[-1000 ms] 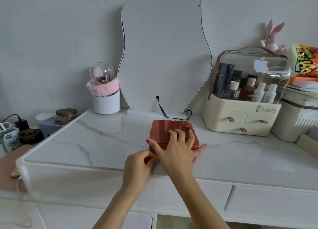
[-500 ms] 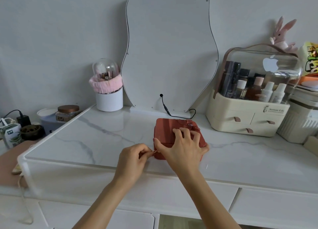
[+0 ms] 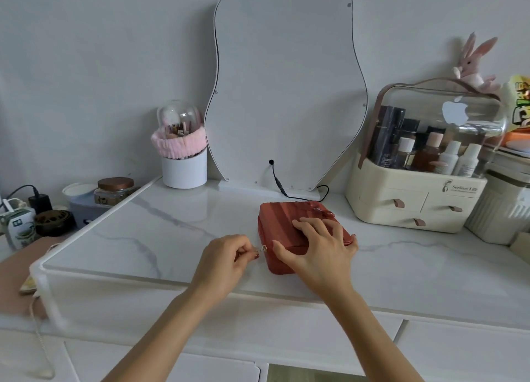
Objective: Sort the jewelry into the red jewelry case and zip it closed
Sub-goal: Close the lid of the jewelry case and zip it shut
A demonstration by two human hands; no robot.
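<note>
The red jewelry case (image 3: 282,218) lies with its lid down on the white marble tabletop (image 3: 160,226), in front of the mirror. My right hand (image 3: 318,247) rests flat on the lid, fingers spread, thumb against the near left side. My left hand (image 3: 226,257) sits just left of the case and pinches the small metal zipper pull (image 3: 263,248) at the case's left front corner. No loose jewelry shows on the table.
A wavy mirror (image 3: 286,89) with a black cable stands behind the case. A cream cosmetics organiser (image 3: 415,198) is at the right, a white brush holder (image 3: 185,169) at the back left. Jars and chargers crowd a lower surface at far left.
My left hand has drawn away leftward from under my right hand, pulling the zipper pull round the case's left front corner. The right hand keeps pressing the lid.
</note>
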